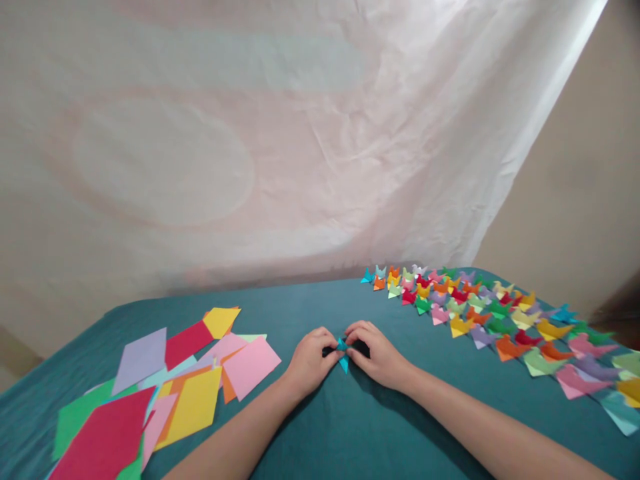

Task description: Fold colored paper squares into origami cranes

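Observation:
My left hand (310, 360) and my right hand (377, 357) meet in the middle of the teal tablecloth (350, 427). Both pinch a small, partly folded teal-blue paper piece (343, 353) between their fingertips. The fingers of each hand are curled in on it, thumbs close together. One point of the paper sticks out below the fingers.
Loose squares of coloured paper (165, 387) lie spread at the left: red, yellow, pink, lilac, green. Rows of several small folded paper figures (500, 320) run along the right side towards the table's far corner. A white sheet (250, 147) hangs behind the table.

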`<state>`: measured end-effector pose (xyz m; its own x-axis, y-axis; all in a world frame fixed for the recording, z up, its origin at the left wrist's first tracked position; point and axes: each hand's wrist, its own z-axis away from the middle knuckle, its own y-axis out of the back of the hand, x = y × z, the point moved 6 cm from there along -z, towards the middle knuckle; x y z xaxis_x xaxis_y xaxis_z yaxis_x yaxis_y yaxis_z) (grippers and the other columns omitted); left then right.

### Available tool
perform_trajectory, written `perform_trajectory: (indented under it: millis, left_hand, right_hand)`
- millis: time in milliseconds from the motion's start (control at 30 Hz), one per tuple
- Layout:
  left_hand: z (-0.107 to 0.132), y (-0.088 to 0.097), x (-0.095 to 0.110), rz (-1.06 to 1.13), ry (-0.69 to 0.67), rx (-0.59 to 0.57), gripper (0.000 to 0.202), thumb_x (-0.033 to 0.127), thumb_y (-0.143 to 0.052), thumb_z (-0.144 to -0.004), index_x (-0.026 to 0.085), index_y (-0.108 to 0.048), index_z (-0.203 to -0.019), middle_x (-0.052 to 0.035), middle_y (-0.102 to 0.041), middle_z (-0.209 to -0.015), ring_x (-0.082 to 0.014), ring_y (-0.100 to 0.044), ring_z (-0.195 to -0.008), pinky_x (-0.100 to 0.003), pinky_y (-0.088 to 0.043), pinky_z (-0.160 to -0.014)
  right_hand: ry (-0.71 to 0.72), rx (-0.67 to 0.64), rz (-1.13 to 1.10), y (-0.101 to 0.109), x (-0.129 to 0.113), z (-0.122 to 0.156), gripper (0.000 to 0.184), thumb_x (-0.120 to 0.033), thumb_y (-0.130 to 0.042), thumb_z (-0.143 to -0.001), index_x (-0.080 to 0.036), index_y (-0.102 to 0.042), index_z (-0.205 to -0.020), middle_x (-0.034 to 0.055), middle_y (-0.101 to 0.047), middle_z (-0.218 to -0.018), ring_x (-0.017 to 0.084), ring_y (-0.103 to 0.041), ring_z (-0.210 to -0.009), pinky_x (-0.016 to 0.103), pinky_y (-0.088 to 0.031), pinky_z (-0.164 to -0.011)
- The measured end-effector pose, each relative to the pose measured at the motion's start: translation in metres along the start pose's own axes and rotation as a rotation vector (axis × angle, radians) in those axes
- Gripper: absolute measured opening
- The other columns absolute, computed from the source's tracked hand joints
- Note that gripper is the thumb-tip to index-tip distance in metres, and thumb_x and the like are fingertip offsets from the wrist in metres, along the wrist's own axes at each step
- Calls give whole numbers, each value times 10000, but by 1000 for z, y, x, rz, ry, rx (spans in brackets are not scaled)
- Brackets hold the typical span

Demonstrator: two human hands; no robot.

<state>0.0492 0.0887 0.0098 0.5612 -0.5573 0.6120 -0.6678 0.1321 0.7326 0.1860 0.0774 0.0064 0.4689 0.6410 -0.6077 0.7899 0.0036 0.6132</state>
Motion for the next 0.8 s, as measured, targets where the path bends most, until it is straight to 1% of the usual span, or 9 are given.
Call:
perform_trajectory:
  millis: [100, 200, 267, 400, 567, 800]
  left_hand:
    - [1, 0, 1, 6, 1, 7, 84, 157, -596, -779, 181, -661, -732, -23, -599, -816, -164, -553, -807, -248, -414, -740]
    - [1, 0, 2, -9, -5, 8, 82, 153, -601, -776, 183, -666, -735, -23, -602, -819, -164, -553, -808, -249, -416, -744]
    - [0, 0, 3, -20, -6, 4, 74, 165, -608, -776, 187, -673, -746, -22, -604, -823, -165, -554, -803, -250, -418, -742]
    - [0, -1, 3, -5, -17, -12, 86, 202, -610, -788, 206, -696, -785, -20, -615, -841, -165, -559, -808, -250, -419, -746]
    - [0, -2, 0, 71, 1, 0, 137, 206, -584, -811, 201, -702, -741, -14, -615, -808, -147, -567, -772, -235, -415, -719]
    - [-1, -3, -5, 137, 33, 8, 152, 250, -598, -812, 199, -714, -729, -12, -609, -775, -140, -567, -743, -233, -411, -700]
  right_hand:
    - [16, 20, -33, 3, -5, -1, 165, -118, -598, -785, -198, -586, -929, 59, -575, -985, 199, -522, -961, 366, -403, -857]
    - [20, 17, -37, 3, -6, -1, 84, -144, -586, -818, -204, -606, -875, 49, -587, -952, 191, -531, -925, 359, -404, -839]
    - [17, 10, -37, 2, -5, -1, 61, -153, -572, -837, -203, -607, -835, 44, -593, -922, 185, -534, -893, 352, -406, -820]
    - [21, 0, -49, 1, -4, -1, 71, -155, -550, -856, -202, -597, -830, 42, -590, -893, 182, -527, -867, 344, -407, -801]
    - [18, 8, -77, -1, -6, -2, 78, -138, -516, -866, -197, -554, -833, 43, -577, -880, 180, -518, -851, 331, -413, -781]
    - [13, 16, -105, -1, -7, -2, 80, -139, -484, -874, -199, -526, -842, 50, -559, -879, 181, -512, -838, 326, -420, -767]
